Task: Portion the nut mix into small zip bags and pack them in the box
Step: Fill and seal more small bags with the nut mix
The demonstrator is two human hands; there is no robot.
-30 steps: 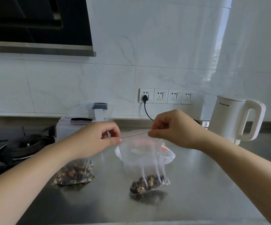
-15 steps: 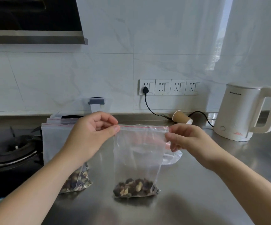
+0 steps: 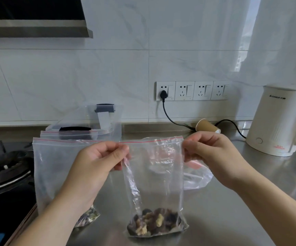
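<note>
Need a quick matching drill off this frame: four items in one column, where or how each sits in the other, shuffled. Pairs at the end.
Things:
1. small clear zip bag with nut mix
2. brown paper cup
3. white electric kettle
4. black plug

States:
A. in the leftmost wall socket
B. lying on its side by the wall
C. held up by its top corners by left hand and right hand
D. upright at the counter's right end

Pairs: 1-C, 2-B, 3-D, 4-A
</note>
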